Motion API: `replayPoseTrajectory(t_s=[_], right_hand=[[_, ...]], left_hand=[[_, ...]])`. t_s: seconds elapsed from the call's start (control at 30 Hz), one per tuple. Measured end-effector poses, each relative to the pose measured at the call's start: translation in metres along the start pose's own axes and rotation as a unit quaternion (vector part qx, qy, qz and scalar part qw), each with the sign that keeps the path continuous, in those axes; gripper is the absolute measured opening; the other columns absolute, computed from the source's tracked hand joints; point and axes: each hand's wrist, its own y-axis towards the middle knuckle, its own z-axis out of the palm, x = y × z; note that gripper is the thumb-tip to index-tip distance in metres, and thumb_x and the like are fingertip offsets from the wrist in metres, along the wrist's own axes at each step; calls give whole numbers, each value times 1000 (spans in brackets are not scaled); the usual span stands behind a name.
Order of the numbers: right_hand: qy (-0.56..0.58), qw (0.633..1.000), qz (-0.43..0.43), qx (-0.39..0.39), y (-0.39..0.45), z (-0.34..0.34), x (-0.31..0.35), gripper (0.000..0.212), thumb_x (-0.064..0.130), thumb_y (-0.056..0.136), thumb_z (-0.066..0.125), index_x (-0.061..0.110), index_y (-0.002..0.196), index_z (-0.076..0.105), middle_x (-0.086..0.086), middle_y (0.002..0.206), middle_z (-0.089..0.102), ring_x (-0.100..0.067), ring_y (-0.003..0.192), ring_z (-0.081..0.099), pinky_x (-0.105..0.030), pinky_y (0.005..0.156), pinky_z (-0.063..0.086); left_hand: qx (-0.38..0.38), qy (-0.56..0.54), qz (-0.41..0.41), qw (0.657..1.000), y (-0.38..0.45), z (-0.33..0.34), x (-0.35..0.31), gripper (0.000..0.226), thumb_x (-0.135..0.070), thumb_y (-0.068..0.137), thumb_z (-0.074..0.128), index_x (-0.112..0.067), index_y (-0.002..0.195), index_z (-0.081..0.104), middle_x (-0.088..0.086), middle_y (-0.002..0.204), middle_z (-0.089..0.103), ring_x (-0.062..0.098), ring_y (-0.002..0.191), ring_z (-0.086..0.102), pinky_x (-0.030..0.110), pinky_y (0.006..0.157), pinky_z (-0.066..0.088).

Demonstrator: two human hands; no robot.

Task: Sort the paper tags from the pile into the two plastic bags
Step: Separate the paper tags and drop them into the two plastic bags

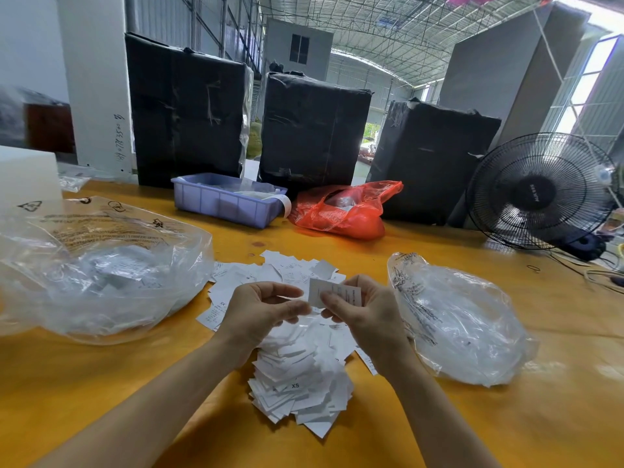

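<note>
- A single tag [334, 293] is held upright at frame centre, pinched by the right hand [366, 312] just above the pile [297, 366].
- The left hand [261, 310] is beside it with fingers curled; whether it holds a tag, I cannot tell.
- Two clear bags flank the pile: the left bag [101, 275], with tags inside, and the right bag [462, 319].
- Upper frame: one blue bin [226, 201], one red bag [344, 211], three black bales [314, 130], one fan [540, 190], all on the yellow table [101, 383].
</note>
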Motion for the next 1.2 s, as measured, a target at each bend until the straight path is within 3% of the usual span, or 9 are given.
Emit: replayPoseTrajectory(t_s=[0.1, 0.23, 0.3, 0.87, 1.2], right_hand=[[-19, 1000, -17, -6, 0, 0, -1, 17, 1, 80, 71, 8, 74, 57, -6, 69, 65, -15, 59, 66, -22, 53, 52], [-102, 994, -45, -22, 0, 2, -5, 16, 8, 81, 73, 3, 78, 58, -15, 74, 66, -32, 70, 67, -48, 62, 55], [-120, 990, -58, -33, -1, 3, -6, 17, 12, 81, 73, 3, 79, 59, -17, 77, 67, -35, 73, 66, -54, 63, 52], [-150, 983, -80, -67, 0, 4, -7, 16, 13, 81, 72, 6, 77, 59, -15, 76, 66, -35, 73, 66, -54, 61, 51], [-147, 987, -63, -28, -1, 6, -7, 16, 10, 81, 72, 4, 76, 58, -19, 74, 66, -38, 71, 64, -55, 63, 51]], left_hand=[[3, 4, -2, 1000, 0, -1, 1, 34, -21, 56, 83, -13, 87, 71, 4, 69, 73, 5, 57, 64, 16, 54, 44], [3, -14, -6, 1000, 1, -2, 2, 33, -21, 57, 82, -11, 88, 71, 5, 69, 73, 7, 56, 63, 21, 58, 43], [5, -16, -8, 1000, 1, -2, 2, 29, -17, 62, 81, -11, 88, 71, 6, 70, 73, 7, 57, 63, 23, 60, 43], [-5, 4, -7, 1000, 2, -2, 2, 27, -19, 64, 81, -13, 88, 70, 4, 74, 75, 5, 57, 64, 17, 55, 44], [-17, 3, -5, 1000, 2, -1, 2, 20, -14, 67, 81, -14, 85, 71, 3, 67, 73, 7, 56, 65, 18, 56, 44]])
